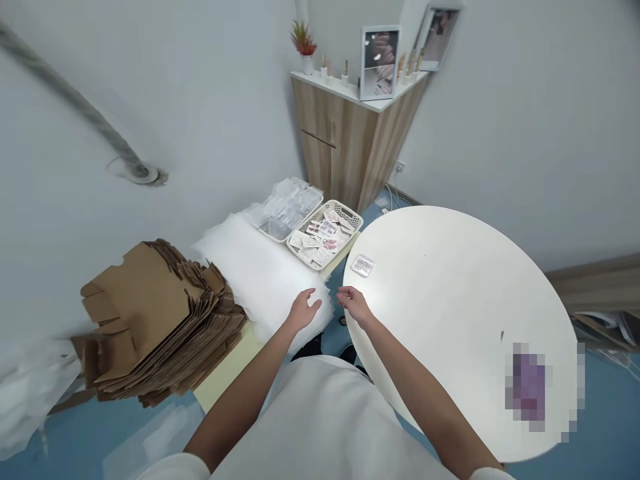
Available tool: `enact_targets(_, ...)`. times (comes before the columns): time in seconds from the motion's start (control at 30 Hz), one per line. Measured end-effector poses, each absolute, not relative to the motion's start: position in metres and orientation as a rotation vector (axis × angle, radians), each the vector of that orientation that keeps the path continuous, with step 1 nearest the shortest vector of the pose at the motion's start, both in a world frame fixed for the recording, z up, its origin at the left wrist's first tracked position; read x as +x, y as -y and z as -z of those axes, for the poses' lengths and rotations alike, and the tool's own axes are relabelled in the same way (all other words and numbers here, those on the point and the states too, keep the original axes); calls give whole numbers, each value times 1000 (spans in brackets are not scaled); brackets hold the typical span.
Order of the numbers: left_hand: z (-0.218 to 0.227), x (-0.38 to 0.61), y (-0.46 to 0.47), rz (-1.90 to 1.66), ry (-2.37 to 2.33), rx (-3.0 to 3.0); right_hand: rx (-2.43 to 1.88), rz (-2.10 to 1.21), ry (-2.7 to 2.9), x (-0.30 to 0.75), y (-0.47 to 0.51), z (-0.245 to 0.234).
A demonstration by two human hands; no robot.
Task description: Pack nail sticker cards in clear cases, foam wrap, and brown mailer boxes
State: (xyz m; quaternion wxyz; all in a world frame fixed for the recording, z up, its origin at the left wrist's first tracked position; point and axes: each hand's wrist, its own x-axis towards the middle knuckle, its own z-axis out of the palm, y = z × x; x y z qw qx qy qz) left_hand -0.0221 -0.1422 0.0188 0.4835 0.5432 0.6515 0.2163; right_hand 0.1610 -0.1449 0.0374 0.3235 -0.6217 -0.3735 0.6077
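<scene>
My left hand hovers over the edge of a stack of white foam-like sheets, thumb and fingers apart with nothing between them. Facing it, my right hand hangs by the left rim of the round white table, its fingers loosely bent and holding nothing visible. Just beyond the right hand, a small clear case with a patterned insert lies flat on the table. Behind the sheets stand a white basket of printed cards and a second basket of clear plastic cases.
Flattened brown cardboard boxes are piled at the left. A wood-grain cabinet in the corner carries picture frames and a small plant. A blurred purple item lies on the table's right side.
</scene>
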Motion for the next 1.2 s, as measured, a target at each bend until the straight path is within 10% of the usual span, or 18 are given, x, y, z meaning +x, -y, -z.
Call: enact_targets(1.2, 12, -99, 127, -686, -1695, 1045, -1803, -1285, 1865, 23, 95, -3)
